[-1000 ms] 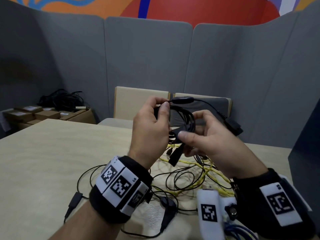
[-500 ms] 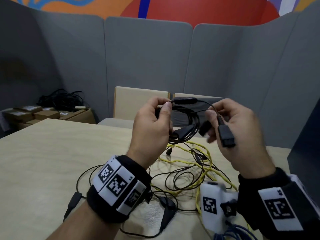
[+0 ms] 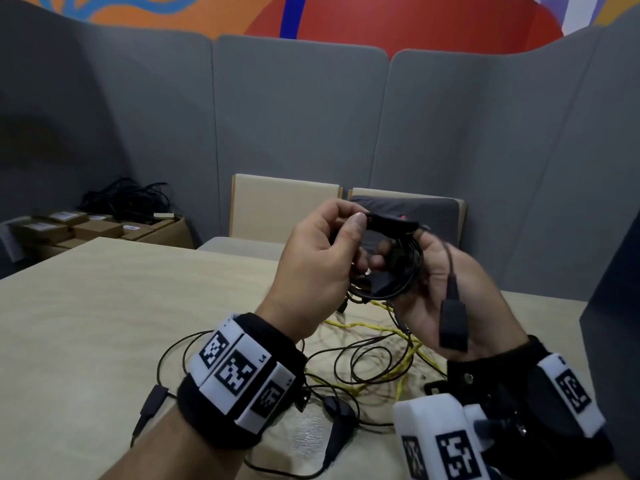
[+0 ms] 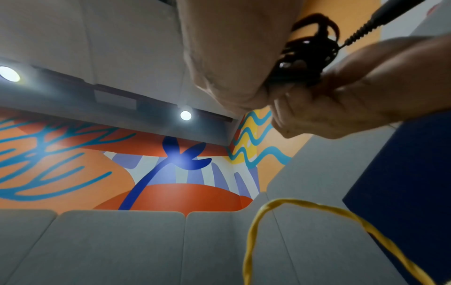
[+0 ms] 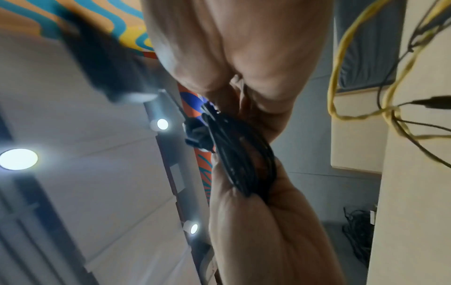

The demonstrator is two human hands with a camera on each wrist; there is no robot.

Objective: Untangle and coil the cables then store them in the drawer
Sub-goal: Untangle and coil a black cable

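Observation:
A small coil of black cable (image 3: 401, 275) is held up above the table between both hands. My left hand (image 3: 349, 233) pinches its top, thumb pressed by a black inline piece (image 3: 388, 223). My right hand (image 3: 426, 261) faces palm toward me, its fingers curled into the coil. The cable's loose tail crosses that palm and ends in a black plug (image 3: 453, 323) that hangs free. In the left wrist view the coil (image 4: 310, 56) sits between both hands. The right wrist view shows the coil (image 5: 241, 154) between my right palm and the left hand below it.
On the pale table (image 3: 104, 323) below lies a tangle of a yellow cable (image 3: 377, 329) and thin black cables (image 3: 346, 362). Cardboard boxes (image 3: 69, 226) under a black cable heap stand back left. Two chairs (image 3: 284, 206) face the far edge. A dark blue panel (image 3: 616, 306) rises at right.
My right hand swung the plug end from out at the right back to the coil. Its fingers now curl into the loop and the plug dangles over the palm. The left hand kept its grip.

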